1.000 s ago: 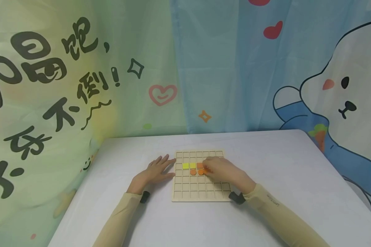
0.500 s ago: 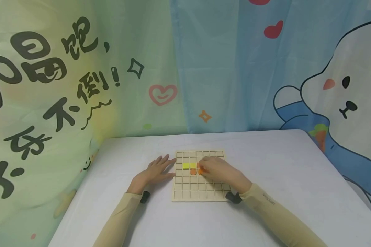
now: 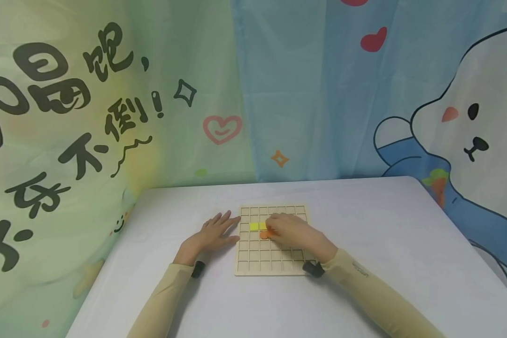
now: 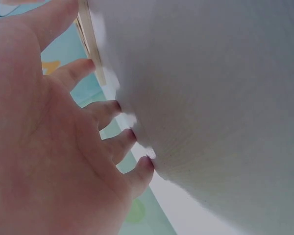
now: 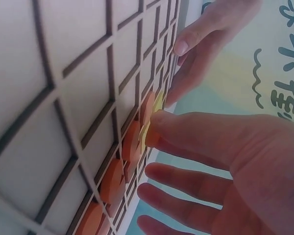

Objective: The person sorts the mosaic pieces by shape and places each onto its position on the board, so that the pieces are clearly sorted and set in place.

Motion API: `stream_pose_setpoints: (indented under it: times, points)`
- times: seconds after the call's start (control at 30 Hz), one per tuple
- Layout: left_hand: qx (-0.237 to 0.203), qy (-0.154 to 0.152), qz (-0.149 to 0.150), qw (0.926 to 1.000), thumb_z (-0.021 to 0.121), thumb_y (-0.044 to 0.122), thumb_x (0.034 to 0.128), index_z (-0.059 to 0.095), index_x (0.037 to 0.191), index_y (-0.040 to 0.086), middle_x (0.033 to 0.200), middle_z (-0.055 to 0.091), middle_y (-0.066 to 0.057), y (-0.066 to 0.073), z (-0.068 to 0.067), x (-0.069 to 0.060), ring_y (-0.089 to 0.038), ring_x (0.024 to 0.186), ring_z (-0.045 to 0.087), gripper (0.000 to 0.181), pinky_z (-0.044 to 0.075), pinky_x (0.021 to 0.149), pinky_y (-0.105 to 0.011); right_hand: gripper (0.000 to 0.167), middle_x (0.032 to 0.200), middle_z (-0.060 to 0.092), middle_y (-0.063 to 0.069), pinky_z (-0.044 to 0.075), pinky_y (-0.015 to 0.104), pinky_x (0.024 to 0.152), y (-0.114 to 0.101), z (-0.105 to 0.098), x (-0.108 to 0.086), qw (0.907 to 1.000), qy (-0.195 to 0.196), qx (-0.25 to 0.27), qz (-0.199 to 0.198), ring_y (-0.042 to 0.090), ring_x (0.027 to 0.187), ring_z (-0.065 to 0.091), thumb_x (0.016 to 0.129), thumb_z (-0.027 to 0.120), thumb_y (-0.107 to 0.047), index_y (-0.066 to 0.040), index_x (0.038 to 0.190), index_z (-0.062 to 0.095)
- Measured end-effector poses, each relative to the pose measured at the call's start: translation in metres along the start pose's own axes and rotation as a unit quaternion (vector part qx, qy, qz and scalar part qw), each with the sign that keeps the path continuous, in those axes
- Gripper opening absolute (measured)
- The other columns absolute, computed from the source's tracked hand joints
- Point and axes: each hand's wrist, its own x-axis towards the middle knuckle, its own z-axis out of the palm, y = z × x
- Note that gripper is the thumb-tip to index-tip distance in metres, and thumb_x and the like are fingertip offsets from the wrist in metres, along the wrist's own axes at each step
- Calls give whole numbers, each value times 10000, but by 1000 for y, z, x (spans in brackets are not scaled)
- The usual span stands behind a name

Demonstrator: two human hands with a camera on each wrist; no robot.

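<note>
A pale wooden grid board lies on the white table. My left hand rests at its left side, fingers spread, with thumb and index finger touching the edge. Over the board's middle, my right hand pinches a small orange piece between thumb and index finger; the fingers partly hide its shape. Its other fingers are spread loosely. Two yellow squares sit in one row. Nearer me is a row of orange discs, with orange squares partly visible behind them; the right hand covers most of these from above.
White cloth of the tabletop surrounds the board. A printed curtain with hearts, lettering and a cartoon rabbit hangs behind the table. Dark wrist cameras are worn under both wrists, the right one close to the board's front right corner.
My right hand has slid left across the board by about one cell, covering more orange pieces and part of the right yellow square. The left hand stays in place.
</note>
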Motion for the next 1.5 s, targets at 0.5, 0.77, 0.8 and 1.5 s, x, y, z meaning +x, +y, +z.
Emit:
stream_pose_setpoints:
  times: [0.5, 0.77, 0.8, 1.5]
  points:
    - [10, 19, 2, 10000, 498, 560, 1005, 296, 1590, 318, 1701, 142, -85, -3, 4, 5, -395, 1564, 93, 665, 124, 1253, -606, 105, 1031, 662, 13, 545, 361, 783, -6, 2, 15, 9995, -266, -131, 63, 177, 890, 613, 983, 662, -229, -140, 1033, 689]
    - [17, -25, -31, 10000, 499, 577, 998, 276, 1594, 334, 1704, 126, -70, -3, 3, 4, -381, 1569, 79, 682, 117, 1259, -595, 118, 1007, 661, -16, 537, 314, 753, -11, 4, 20, 9995, -192, -225, -128, 130, 842, 599, 980, 669, -239, -146, 1050, 693]
    - [31, -34, -43, 10000, 498, 582, 997, 270, 1595, 338, 1705, 121, -64, -4, 3, 4, -375, 1571, 75, 685, 116, 1260, -593, 122, 1015, 663, -15, 537, 312, 753, -12, 4, 21, 9995, -181, -222, -151, 128, 841, 598, 983, 665, -236, -144, 1058, 694]
    - [-6, 12, 65, 10000, 513, 537, 1007, 307, 1588, 297, 1696, 154, -104, -5, 3, 4, -414, 1558, 104, 661, 133, 1244, -625, 130, 898, 601, -28, 465, 277, 662, -22, 17, 33, 9972, -162, -495, -534, 109, 752, 502, 928, 740, -236, -131, 965, 673]
